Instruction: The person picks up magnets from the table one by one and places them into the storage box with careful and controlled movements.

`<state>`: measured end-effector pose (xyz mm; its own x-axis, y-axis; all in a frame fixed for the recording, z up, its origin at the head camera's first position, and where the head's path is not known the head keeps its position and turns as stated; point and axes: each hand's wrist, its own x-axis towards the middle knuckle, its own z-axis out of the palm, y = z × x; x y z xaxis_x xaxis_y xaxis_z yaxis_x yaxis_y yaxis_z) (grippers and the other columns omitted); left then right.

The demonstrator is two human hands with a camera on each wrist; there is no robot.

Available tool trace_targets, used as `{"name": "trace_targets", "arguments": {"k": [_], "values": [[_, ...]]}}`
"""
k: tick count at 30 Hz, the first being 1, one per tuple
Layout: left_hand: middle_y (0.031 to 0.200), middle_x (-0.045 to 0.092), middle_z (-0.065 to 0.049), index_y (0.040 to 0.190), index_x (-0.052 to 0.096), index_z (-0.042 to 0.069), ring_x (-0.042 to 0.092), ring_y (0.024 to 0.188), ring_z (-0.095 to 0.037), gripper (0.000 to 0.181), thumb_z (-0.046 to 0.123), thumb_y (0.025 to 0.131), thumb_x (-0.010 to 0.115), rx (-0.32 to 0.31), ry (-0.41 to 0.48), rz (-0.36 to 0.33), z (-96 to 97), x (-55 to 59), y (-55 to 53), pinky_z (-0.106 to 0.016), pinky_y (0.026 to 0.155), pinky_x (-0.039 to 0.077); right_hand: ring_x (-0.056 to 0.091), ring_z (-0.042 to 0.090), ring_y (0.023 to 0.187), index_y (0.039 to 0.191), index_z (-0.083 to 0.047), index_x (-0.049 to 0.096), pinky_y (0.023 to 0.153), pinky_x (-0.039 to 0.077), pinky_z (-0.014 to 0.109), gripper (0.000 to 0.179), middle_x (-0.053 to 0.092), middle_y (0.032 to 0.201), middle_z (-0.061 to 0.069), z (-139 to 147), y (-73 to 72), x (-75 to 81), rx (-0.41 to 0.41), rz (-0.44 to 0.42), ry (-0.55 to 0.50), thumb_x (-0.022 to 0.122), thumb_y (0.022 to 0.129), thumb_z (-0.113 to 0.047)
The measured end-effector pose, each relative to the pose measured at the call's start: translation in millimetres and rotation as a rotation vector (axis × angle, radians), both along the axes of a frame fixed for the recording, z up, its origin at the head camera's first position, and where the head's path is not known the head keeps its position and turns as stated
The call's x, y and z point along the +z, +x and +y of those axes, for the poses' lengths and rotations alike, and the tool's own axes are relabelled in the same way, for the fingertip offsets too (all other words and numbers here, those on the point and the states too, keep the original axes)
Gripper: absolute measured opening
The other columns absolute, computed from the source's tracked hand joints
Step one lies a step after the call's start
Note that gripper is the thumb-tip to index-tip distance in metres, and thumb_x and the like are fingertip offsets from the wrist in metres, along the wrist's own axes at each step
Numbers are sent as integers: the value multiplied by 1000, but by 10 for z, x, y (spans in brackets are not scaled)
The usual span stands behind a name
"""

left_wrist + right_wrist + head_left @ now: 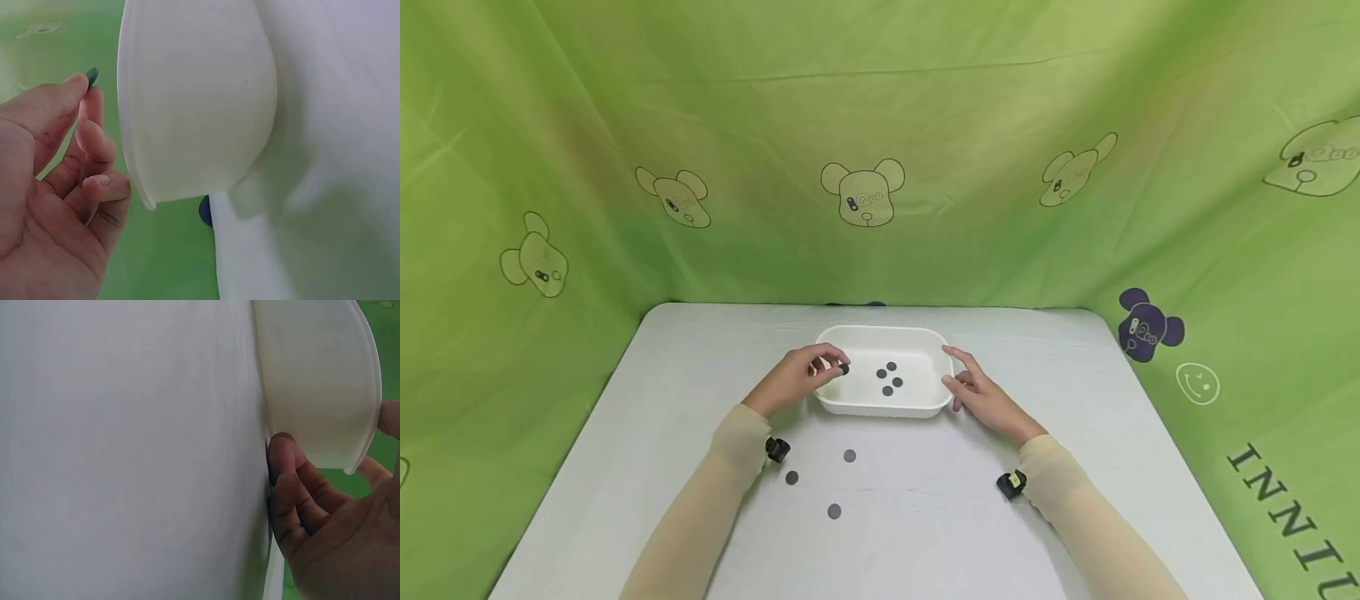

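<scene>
My left hand (805,375) pinches a small dark grey disc (93,77) between thumb and index finger. It is over the left end of a white oblong plastic tray (883,411), above the rim. Several flat discs of the same kind lie on the tray floor, one disc (882,374) near its middle. At the tray's other end my right hand (988,404) grips the rim, thumb and index finger over the edge. In the right wrist view the other fingers (284,497) are bent low against the tray's outer wall.
Three more grey discs lie on the white-covered table (917,517) in front of the tray: a right disc (850,456), a left disc (792,477) and a near disc (834,512). A green curtain (865,267) with bear-head prints surrounds the table's back and sides.
</scene>
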<state>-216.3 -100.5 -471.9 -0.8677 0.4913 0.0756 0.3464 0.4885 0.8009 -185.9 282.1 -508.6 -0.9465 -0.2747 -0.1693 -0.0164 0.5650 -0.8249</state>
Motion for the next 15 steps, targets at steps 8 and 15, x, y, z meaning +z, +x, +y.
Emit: {"name": "trace_targets", "arguments": {"k": [8,15], "values": [[108,71,3,119,77,19,62,91,-13,14,21,107,70,-45,-33,30,135,10,-98,-33,81,52,60,27,81,171,-35,20,79,47,40,67,67,100,16,2,-12,-13,3,-1,-4,54,114,-42],[106,71,4,123,75,14,61,92,-14,18,19,107,70,-99,-67,8,249,1,-183,-32,83,52,61,27,81,171,-35,20,79,47,40,66,67,100,16,7,-19,-33,4,9,4,53,114,-42]]}}
